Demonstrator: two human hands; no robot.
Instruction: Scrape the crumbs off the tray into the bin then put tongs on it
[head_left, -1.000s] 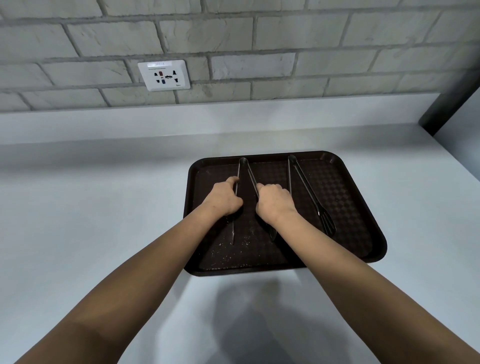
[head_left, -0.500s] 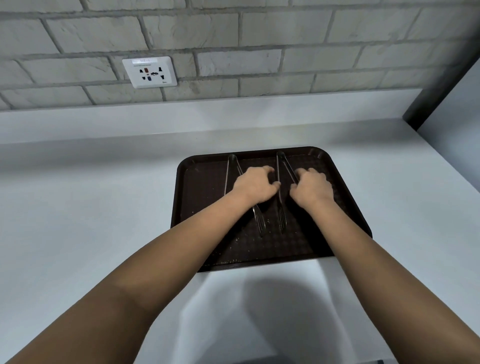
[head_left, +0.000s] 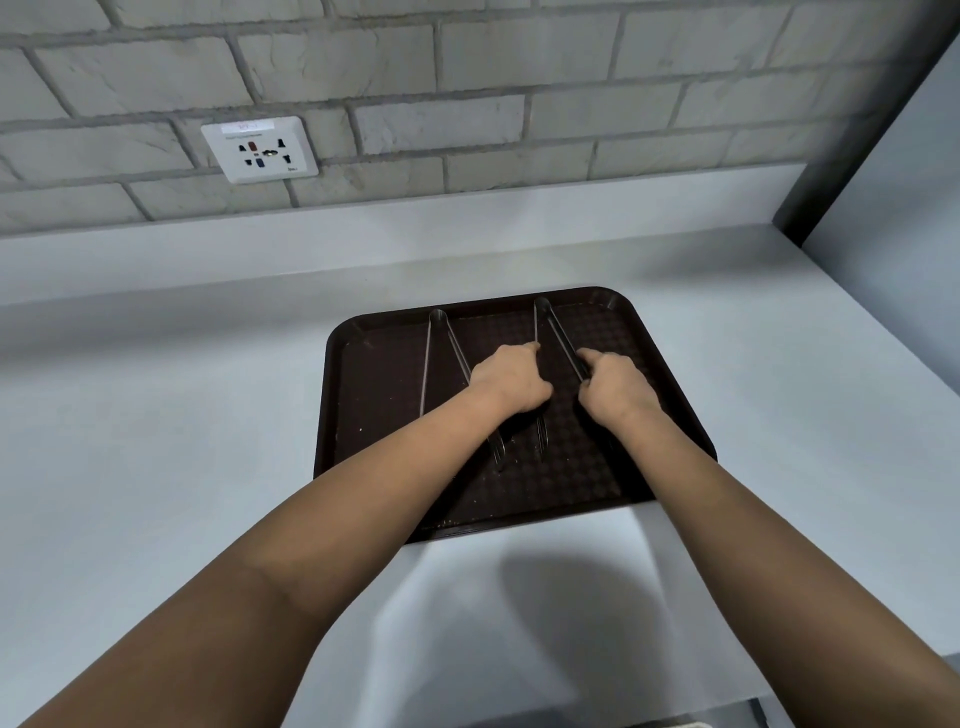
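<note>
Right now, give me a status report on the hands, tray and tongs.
Left hand and right hand both grip the right tongs. Left tongs lie free on the brown tray. Crumbs still on tray. Nothing blocking.

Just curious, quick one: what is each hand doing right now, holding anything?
Left hand: fingers curled on an arm of the right tongs.
Right hand: grips the other arm of the same tongs.
</note>
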